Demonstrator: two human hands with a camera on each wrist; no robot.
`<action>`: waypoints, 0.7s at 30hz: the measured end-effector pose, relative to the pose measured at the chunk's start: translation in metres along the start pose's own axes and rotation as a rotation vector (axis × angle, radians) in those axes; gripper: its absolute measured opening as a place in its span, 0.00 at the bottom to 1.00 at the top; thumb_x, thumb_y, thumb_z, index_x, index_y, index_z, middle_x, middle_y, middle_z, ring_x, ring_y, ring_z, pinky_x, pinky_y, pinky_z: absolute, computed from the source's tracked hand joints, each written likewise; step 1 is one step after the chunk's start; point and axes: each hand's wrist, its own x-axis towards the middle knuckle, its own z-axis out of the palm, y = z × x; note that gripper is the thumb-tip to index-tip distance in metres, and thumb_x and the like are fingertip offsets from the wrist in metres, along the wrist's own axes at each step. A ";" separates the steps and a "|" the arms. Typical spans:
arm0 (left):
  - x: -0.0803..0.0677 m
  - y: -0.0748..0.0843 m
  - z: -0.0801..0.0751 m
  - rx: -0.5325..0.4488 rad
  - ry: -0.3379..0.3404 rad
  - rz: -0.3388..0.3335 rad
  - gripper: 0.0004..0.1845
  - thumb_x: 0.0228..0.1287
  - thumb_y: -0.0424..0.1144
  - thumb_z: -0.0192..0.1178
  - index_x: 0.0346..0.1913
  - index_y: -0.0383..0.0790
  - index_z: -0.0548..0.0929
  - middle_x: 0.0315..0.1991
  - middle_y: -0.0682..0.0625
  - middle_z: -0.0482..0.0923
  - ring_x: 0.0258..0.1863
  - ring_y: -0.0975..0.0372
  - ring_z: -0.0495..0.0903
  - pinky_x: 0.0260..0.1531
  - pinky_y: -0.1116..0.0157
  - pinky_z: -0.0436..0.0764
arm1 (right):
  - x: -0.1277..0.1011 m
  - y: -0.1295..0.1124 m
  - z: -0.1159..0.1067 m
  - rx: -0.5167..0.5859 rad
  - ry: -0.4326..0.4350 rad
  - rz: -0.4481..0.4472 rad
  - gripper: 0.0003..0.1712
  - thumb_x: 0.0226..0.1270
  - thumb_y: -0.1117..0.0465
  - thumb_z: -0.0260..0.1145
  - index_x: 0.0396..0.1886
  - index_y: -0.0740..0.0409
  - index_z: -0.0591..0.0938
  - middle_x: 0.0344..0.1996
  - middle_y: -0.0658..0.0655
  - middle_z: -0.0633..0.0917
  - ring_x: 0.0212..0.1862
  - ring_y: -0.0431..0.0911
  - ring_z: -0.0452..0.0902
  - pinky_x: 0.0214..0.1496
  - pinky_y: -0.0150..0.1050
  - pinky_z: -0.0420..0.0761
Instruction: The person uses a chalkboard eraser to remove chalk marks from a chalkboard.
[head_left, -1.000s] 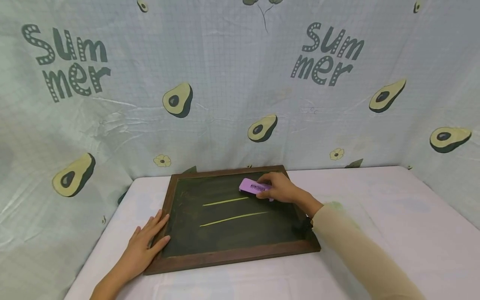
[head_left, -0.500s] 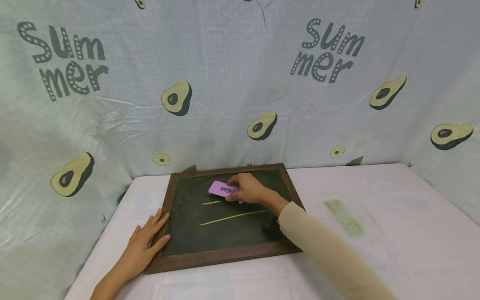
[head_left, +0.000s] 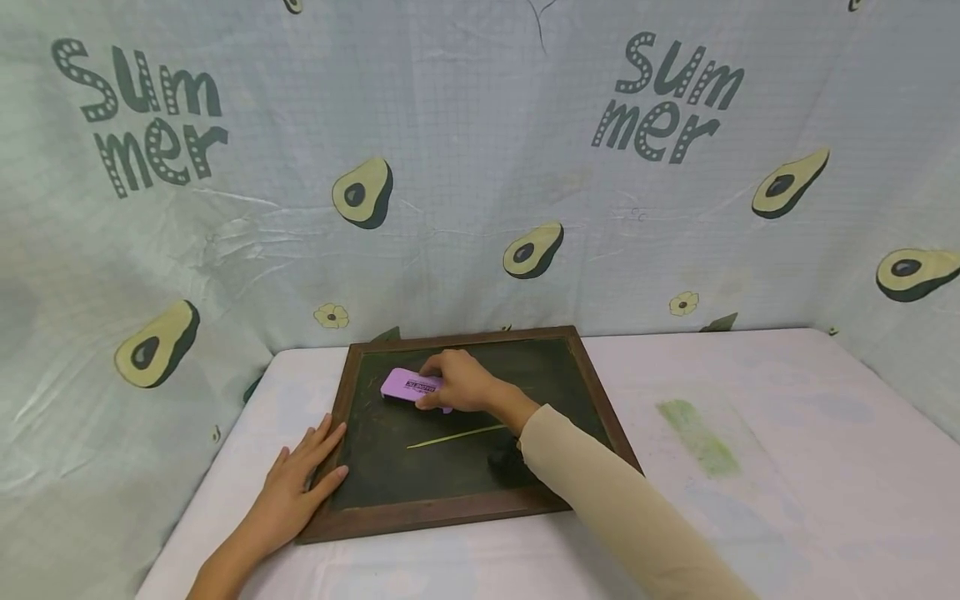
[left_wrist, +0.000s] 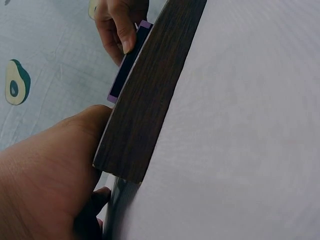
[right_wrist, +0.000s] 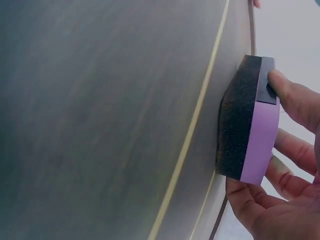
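Note:
A dark chalkboard (head_left: 465,475) in a brown wooden frame lies on the table. My right hand (head_left: 465,383) grips a purple eraser (head_left: 403,385) between thumb and fingers, over the board's upper left part. Its black felt side (right_wrist: 237,120) faces the board in the right wrist view. Below the eraser runs a yellow chalk line (head_left: 453,436), its right end close to my right wrist. In the right wrist view, a shorter second line (right_wrist: 205,205) ends by the eraser. My left hand (head_left: 292,492) rests on the frame's left edge, fingers straight and spread.
A white tablecloth (head_left: 787,400) covers the table, with a green smear (head_left: 701,437) right of the board. Behind the board hangs a pale curtain (head_left: 450,275) printed with avocados and lettering.
My right hand has slid left across the board with the eraser. The upper yellow line, long at first, no longer shows in the head view. My left hand has stayed on the frame.

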 end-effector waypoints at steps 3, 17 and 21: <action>-0.001 0.001 -0.001 -0.003 0.001 0.005 0.33 0.69 0.47 0.57 0.71 0.36 0.63 0.73 0.34 0.50 0.69 0.34 0.48 0.60 0.32 0.40 | -0.001 0.000 -0.001 -0.026 -0.005 -0.001 0.27 0.56 0.51 0.74 0.54 0.57 0.82 0.44 0.52 0.84 0.38 0.40 0.75 0.42 0.33 0.74; 0.002 0.004 -0.003 0.006 -0.049 -0.041 0.35 0.70 0.51 0.55 0.73 0.37 0.61 0.74 0.35 0.47 0.70 0.34 0.45 0.60 0.32 0.38 | -0.048 0.057 -0.038 0.046 0.037 0.044 0.26 0.55 0.56 0.75 0.52 0.61 0.82 0.38 0.54 0.84 0.24 0.39 0.78 0.34 0.34 0.78; 0.001 0.005 -0.004 0.013 -0.061 -0.056 0.35 0.70 0.51 0.55 0.73 0.37 0.60 0.74 0.35 0.46 0.70 0.35 0.44 0.60 0.32 0.38 | -0.066 0.076 -0.053 0.012 0.063 0.066 0.26 0.55 0.55 0.75 0.52 0.61 0.83 0.39 0.54 0.84 0.27 0.39 0.77 0.35 0.35 0.77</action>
